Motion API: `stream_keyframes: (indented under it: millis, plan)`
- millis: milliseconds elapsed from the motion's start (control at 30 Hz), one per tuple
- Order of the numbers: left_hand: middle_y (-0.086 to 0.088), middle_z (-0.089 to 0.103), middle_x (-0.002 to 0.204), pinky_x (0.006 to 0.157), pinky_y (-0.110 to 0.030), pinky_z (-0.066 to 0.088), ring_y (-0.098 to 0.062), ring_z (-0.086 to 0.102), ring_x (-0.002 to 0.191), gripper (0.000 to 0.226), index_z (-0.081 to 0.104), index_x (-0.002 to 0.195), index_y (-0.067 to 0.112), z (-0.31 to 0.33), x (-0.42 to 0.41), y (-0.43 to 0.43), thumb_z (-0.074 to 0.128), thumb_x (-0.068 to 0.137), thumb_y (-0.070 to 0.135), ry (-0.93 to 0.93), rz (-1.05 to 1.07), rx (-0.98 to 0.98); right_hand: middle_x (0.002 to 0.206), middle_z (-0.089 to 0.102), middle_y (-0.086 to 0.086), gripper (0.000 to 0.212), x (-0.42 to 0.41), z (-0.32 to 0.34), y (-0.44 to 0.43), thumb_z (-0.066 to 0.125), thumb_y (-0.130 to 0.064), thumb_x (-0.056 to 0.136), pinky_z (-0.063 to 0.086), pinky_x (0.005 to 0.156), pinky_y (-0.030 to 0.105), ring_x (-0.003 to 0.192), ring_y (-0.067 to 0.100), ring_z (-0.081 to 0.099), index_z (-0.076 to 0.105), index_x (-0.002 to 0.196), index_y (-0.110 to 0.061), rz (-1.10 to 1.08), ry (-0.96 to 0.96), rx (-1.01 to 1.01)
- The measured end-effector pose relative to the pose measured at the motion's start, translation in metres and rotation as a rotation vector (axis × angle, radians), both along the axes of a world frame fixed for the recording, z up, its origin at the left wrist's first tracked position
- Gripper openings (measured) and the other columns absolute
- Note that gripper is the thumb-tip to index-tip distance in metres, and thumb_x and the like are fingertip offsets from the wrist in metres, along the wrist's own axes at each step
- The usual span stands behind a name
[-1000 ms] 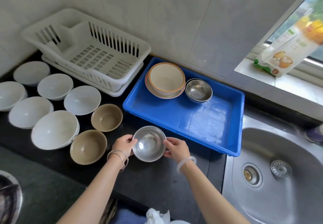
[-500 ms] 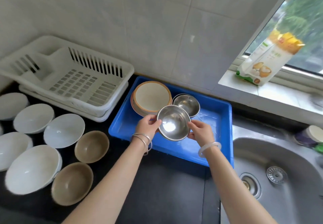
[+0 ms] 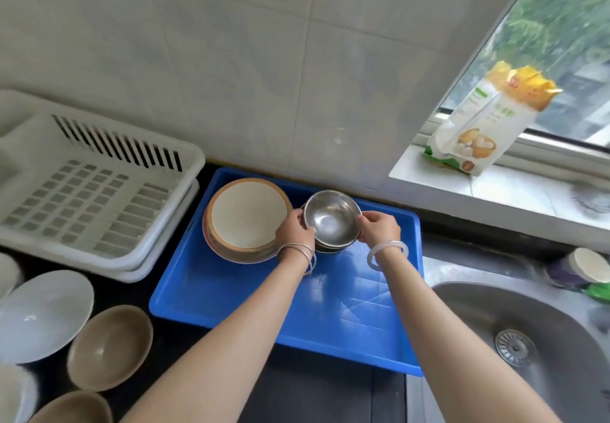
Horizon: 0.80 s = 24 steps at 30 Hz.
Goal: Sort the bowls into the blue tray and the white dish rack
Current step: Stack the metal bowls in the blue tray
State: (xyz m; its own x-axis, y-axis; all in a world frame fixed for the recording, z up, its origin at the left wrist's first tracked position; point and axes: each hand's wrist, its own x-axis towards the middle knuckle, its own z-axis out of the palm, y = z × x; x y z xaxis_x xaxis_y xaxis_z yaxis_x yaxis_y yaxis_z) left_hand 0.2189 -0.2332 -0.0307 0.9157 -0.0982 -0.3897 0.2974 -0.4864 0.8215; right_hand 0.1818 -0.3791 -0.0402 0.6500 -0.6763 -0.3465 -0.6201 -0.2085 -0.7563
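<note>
A small steel bowl (image 3: 331, 219) is held by its rim between my left hand (image 3: 294, 226) and my right hand (image 3: 378, 226). It sits nested on other steel bowls at the back of the blue tray (image 3: 297, 307). Beside it on the left in the tray stands a stack of cream bowls with orange rims (image 3: 246, 218). The white dish rack (image 3: 89, 191) at the left holds no bowls. Two brown bowls (image 3: 110, 346) and white bowls (image 3: 43, 315) rest on the dark counter at the lower left.
A steel sink (image 3: 534, 350) lies to the right of the tray. A food bag (image 3: 485, 122) leans on the window sill. A cup with a white lid (image 3: 584, 265) stands by the sink's far edge. A tiled wall rises behind the tray.
Both hands lifted the steel bowl from the counter, carried it over the tray and lowered it onto the steel bowls at the back. The camera view shifted right and forward.
</note>
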Motion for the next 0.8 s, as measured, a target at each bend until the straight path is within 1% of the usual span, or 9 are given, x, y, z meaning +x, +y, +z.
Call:
stream_keyframes:
  millis: [133, 200, 333, 433, 500, 600, 667, 733, 800]
  plan:
    - [-0.014, 0.065, 0.115, 0.087, -0.038, 0.048, -0.034, 0.058, 0.107, 0.028, 0.059, 0.114, 0.009, -0.012, -0.001, -0.009, 0.047, 0.089, 0.008, -0.026, -0.049, 0.123, 0.061, 0.063, 0.004, 0.022, 0.008, -0.010, -0.004, 0.053, -0.017, 0.083, 0.050, 0.068, 0.032, 0.062, 0.020, 0.057, 0.075, 0.085, -0.014, 0.035, 0.053, -0.041]
    - [-0.015, 0.064, 0.115, 0.087, -0.039, 0.048, -0.034, 0.058, 0.107, 0.028, 0.057, 0.114, 0.007, -0.016, -0.002, -0.011, 0.048, 0.087, 0.006, -0.024, -0.056, 0.149, 0.065, 0.064, 0.006, 0.023, 0.010, -0.016, -0.004, 0.052, -0.016, 0.084, 0.052, 0.072, 0.034, 0.067, 0.022, 0.058, 0.074, 0.088, -0.012, 0.050, 0.053, -0.048]
    - [-0.016, 0.061, 0.120, 0.092, -0.041, 0.048, -0.035, 0.056, 0.111, 0.033, 0.053, 0.118, 0.006, -0.019, -0.007, -0.012, 0.050, 0.085, 0.005, -0.024, -0.076, 0.164, 0.082, 0.069, 0.008, 0.025, 0.009, -0.023, -0.002, 0.052, -0.017, 0.087, 0.051, 0.081, 0.036, 0.084, 0.025, 0.063, 0.072, 0.101, -0.011, 0.051, 0.045, -0.057]
    - [-0.014, 0.056, 0.129, 0.097, -0.039, 0.046, -0.033, 0.053, 0.118, 0.039, 0.049, 0.124, 0.007, -0.021, -0.012, -0.013, 0.050, 0.085, 0.004, -0.034, -0.049, 0.136, 0.095, 0.072, 0.006, 0.024, 0.006, -0.025, 0.000, 0.054, -0.018, 0.089, 0.046, 0.075, 0.029, 0.084, 0.020, 0.061, 0.071, 0.105, -0.012, 0.026, 0.007, -0.041]
    - [-0.013, 0.053, 0.134, 0.100, -0.038, 0.044, -0.031, 0.050, 0.123, 0.043, 0.046, 0.129, 0.009, -0.023, -0.017, -0.013, 0.050, 0.086, 0.004, -0.047, -0.030, 0.112, 0.094, 0.071, 0.004, 0.024, 0.005, -0.025, 0.003, 0.054, -0.018, 0.089, 0.041, 0.073, 0.026, 0.083, 0.018, 0.060, 0.070, 0.106, -0.014, 0.021, -0.009, -0.041]
    - [-0.008, 0.039, 0.148, 0.108, -0.034, 0.034, -0.026, 0.039, 0.135, 0.056, 0.035, 0.141, 0.010, -0.027, -0.022, -0.011, 0.051, 0.088, 0.006, -0.053, -0.020, 0.102, 0.087, 0.067, 0.003, 0.023, 0.003, -0.023, 0.009, 0.053, -0.016, 0.090, 0.043, 0.073, 0.028, 0.092, 0.026, 0.062, 0.070, 0.105, -0.013, 0.029, -0.023, -0.062]
    - [-0.007, 0.037, 0.150, 0.110, -0.037, 0.035, -0.027, 0.037, 0.136, 0.058, 0.032, 0.143, 0.013, -0.028, -0.024, -0.008, 0.052, 0.089, 0.009, -0.046, -0.045, 0.094, 0.097, 0.069, 0.005, 0.025, -0.001, -0.022, 0.012, 0.052, -0.016, 0.091, 0.042, 0.078, 0.029, 0.099, 0.027, 0.062, 0.067, 0.110, -0.012, 0.044, -0.041, -0.065]
    - [-0.008, 0.041, 0.147, 0.108, -0.039, 0.038, -0.029, 0.041, 0.132, 0.055, 0.034, 0.141, 0.014, -0.028, -0.026, -0.003, 0.052, 0.089, 0.011, -0.047, -0.080, 0.087, 0.115, 0.067, 0.005, 0.030, -0.006, -0.020, 0.014, 0.051, -0.018, 0.092, 0.040, 0.085, 0.026, 0.109, 0.024, 0.059, 0.062, 0.120, -0.012, 0.048, -0.046, -0.049]
    - [-0.008, 0.041, 0.147, 0.106, -0.036, 0.036, -0.029, 0.042, 0.132, 0.053, 0.035, 0.140, 0.014, -0.026, -0.028, 0.002, 0.051, 0.090, 0.013, -0.044, -0.101, 0.081, 0.126, 0.062, 0.006, 0.034, -0.012, -0.017, 0.015, 0.049, -0.019, 0.094, 0.039, 0.092, 0.028, 0.117, 0.023, 0.055, 0.058, 0.126, -0.012, 0.051, -0.040, -0.022]
